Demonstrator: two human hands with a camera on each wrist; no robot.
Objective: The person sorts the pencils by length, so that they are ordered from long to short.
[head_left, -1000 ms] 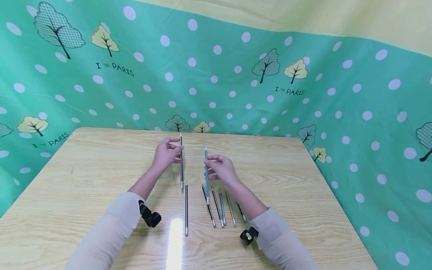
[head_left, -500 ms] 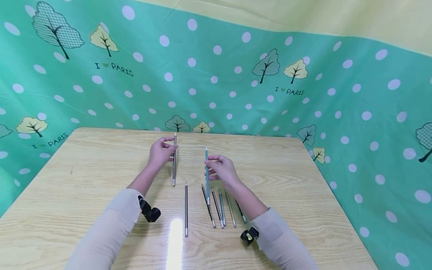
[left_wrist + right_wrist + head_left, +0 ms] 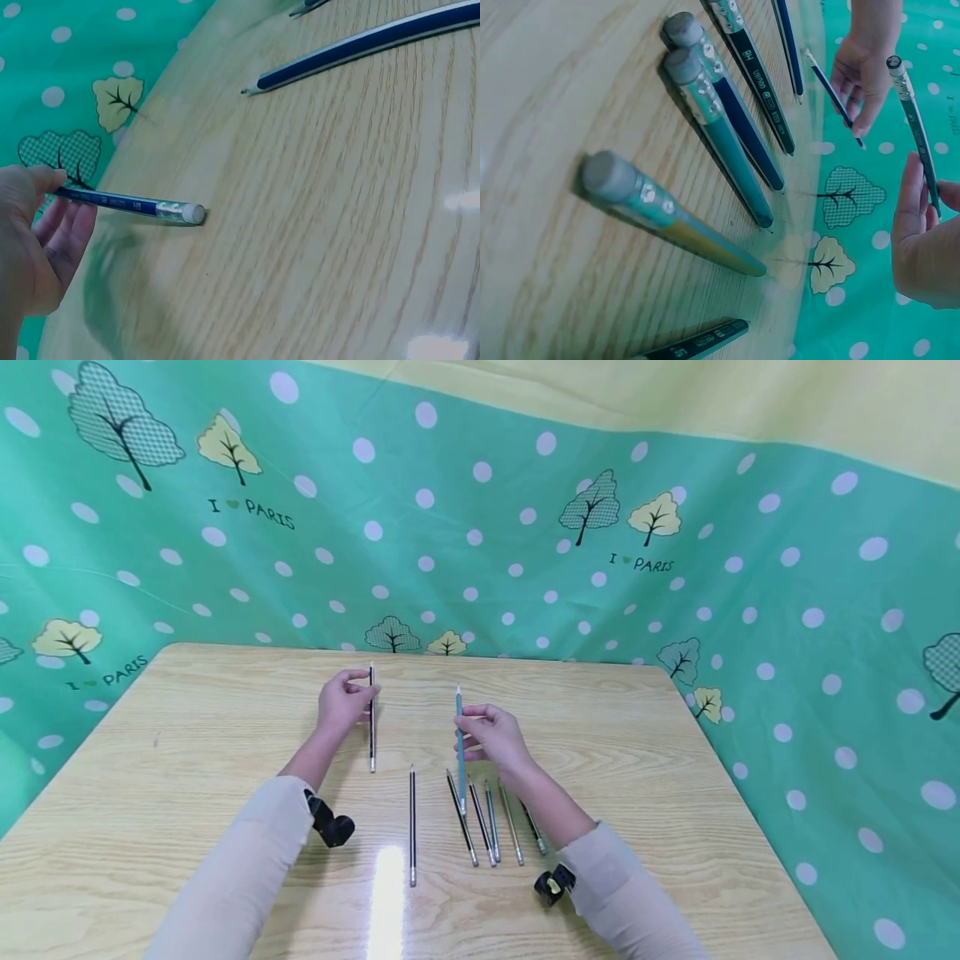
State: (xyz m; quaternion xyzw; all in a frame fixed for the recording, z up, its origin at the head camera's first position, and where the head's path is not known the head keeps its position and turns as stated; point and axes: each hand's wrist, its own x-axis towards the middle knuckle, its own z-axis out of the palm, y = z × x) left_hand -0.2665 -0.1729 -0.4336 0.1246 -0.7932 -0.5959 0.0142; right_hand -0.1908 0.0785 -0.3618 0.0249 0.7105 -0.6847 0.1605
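Near the back of the table, my left hand (image 3: 343,703) pinches a dark pencil with pale stripes (image 3: 372,743) between thumb and fingers. Its tip points away from me, and in the left wrist view its white eraser end (image 3: 193,214) faces the camera. To the right, my right hand (image 3: 495,739) holds a teal pencil (image 3: 461,781) the same way, tip away. The eraser end of that pencil overlaps the row of pencils below. A single dark striped pencil (image 3: 412,827) lies on the table between my forearms.
Several pencils lie side by side under my right wrist, among them a gold one (image 3: 512,827), a teal one (image 3: 724,142) and dark ones (image 3: 482,822). The wooden table (image 3: 202,718) ends at a green dotted cloth (image 3: 300,593) behind it.
My left hand has moved left with the dark striped pencil, away from the right hand. The right hand keeps the teal pencil in nearly the same spot.
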